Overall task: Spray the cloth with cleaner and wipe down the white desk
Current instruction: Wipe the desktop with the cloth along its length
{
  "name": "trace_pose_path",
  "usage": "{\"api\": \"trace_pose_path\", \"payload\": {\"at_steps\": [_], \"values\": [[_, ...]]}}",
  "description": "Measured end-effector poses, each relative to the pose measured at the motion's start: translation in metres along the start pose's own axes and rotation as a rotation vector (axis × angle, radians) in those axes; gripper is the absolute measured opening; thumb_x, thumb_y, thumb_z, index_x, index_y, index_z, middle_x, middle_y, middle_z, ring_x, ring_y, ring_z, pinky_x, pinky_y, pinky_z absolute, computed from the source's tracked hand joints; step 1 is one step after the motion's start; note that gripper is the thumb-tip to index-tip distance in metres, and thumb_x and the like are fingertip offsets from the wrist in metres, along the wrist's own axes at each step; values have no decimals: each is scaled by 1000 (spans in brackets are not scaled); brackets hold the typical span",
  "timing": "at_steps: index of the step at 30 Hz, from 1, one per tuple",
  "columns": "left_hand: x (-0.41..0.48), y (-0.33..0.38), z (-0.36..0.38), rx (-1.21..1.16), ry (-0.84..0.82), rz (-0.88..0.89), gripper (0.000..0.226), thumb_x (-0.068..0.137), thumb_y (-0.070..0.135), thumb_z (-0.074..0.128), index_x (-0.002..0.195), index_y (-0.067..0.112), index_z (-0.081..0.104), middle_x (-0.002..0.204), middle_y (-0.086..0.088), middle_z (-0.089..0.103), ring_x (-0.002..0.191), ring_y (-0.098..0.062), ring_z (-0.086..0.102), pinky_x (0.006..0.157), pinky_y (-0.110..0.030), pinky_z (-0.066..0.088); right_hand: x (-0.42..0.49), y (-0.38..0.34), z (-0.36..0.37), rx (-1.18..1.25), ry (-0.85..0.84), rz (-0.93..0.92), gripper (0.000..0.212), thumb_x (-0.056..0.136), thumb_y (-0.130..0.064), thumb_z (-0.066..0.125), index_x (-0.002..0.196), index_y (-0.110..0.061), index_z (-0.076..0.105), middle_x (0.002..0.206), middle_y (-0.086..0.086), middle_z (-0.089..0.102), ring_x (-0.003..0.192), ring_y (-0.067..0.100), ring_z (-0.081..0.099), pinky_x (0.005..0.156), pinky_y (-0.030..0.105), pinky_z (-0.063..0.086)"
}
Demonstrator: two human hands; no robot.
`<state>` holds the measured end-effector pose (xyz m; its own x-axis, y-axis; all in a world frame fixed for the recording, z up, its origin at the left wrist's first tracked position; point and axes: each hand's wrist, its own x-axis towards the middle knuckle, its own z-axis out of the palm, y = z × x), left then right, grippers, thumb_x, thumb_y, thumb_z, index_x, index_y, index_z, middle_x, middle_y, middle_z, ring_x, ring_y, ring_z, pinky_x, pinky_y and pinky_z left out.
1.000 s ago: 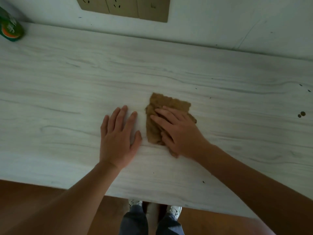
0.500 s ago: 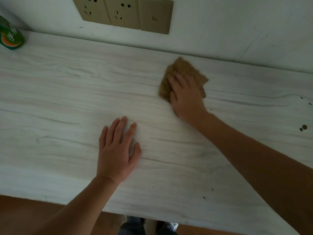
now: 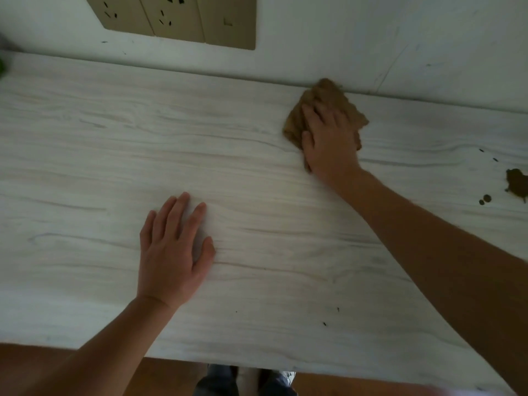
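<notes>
Since half a second ago the right hand [image 3: 328, 138] has pushed the cloth [image 3: 324, 91] farther back, so that its far corner now meets the seam where the white desk [image 3: 85, 144] joins the wall [image 3: 371, 38]; the left hand [image 3: 174, 252] has stayed planted where it was. The right hand lies flat on the cloth with its fingers nearly straight, pressing it down rather than gripping it, and the forearm reaches in from the lower right. The left hand is likewise released, palm down and fingers spread on the bare top, well apart from the cloth and nearer the front edge. That front edge runs along the bottom of the view, with brown floor [image 3: 160, 375] and the person's shoes [image 3: 285, 378] below it. Open desk stretches to the left of both hands and between them. To the right of the cloth, near the edge of the view, sits a dark brown stain [image 3: 517, 184] with two small spots [image 3: 485, 199] just beside it. The cloth is tan-brown, crumpled and ragged at its edges, showing around the fingers on the far, left and right sides. A brass-coloured socket plate [image 3: 177, 18] is set in the wall above the desk's left half.
</notes>
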<state>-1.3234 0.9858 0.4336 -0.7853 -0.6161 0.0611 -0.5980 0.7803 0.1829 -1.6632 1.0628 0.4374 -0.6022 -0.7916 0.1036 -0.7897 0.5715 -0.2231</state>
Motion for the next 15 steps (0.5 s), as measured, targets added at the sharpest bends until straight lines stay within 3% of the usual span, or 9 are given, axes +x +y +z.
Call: {"api": "trace_pose_path", "payload": {"at_steps": [5, 8, 11, 15], "values": [[1, 1, -1, -9, 2, -2, 62, 96, 44, 41, 151, 15, 50, 162, -14, 39, 152, -35, 33, 126, -54, 21, -34, 17, -10, 46, -99, -348, 52, 99, -26, 43, 149, -13, 46, 150, 13, 48, 139, 36, 41, 118, 50, 29], [1, 1, 0, -6, 0, -5, 63, 96, 44, 40, 151, 15, 50, 162, -14, 39, 152, -35, 32, 126, -53, 20, -4, 53, -15, 38, -27, -182, 50, 95, -24, 44, 142, -11, 55, 147, 16, 51, 136, 38, 46, 116, 43, 29], [1, 1, 0, -8, -2, -3, 63, 97, 45, 39, 151, 15, 49, 162, -14, 38, 153, -35, 31, 126, -52, 19, 15, 73, -23, 42, -12, 70, 51, 97, -26, 43, 146, -12, 49, 150, 16, 45, 138, 37, 41, 118, 43, 28], [0, 1, -1, -5, -3, -3, 63, 97, 45, 39, 151, 14, 49, 162, -14, 39, 152, -35, 31, 126, -54, 20, -1, 46, -15, 8, -20, 114, 56, 96, -32, 37, 150, -17, 45, 153, 17, 42, 143, 39, 34, 119, 48, 22]]}}
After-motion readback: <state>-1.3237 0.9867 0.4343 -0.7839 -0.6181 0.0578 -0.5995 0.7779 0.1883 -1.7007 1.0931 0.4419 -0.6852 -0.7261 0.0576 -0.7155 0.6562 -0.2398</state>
